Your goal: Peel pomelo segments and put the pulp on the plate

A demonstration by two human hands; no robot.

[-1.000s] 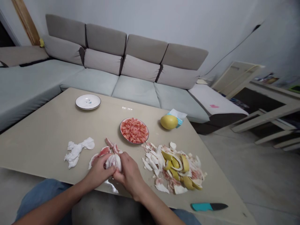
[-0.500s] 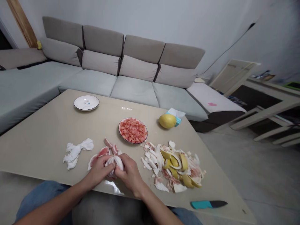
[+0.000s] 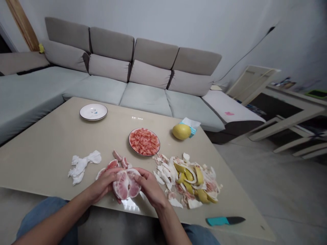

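Between my two hands a peeled pomelo (image 3: 123, 186) lies spread apart, its pink inner faces showing around a small gap in the middle. My left hand (image 3: 105, 183) grips its left side, and my right hand (image 3: 150, 185) grips the right side with the thumb on the flesh. Just behind them lie several pomelo segments (image 3: 112, 164), partly covered by my left hand. A plate (image 3: 129, 143) heaped with red pomelo pulp (image 3: 144, 141) stands farther back. To the right of my right hand spreads a pile of yellow and white peel (image 3: 189, 178).
A knife with a teal handle (image 3: 218, 221) lies near the front right edge. A whole yellow pomelo (image 3: 181, 131) sits by a tissue pack (image 3: 193, 125). Crumpled tissue (image 3: 81, 166) is at the left, a white plate (image 3: 93, 111) behind it. A sofa (image 3: 145, 97) borders the table.
The pomelo, closed with its white outside up half a second ago, is now pulled open, pink faces showing. My right hand has moved to the right, away from my left.
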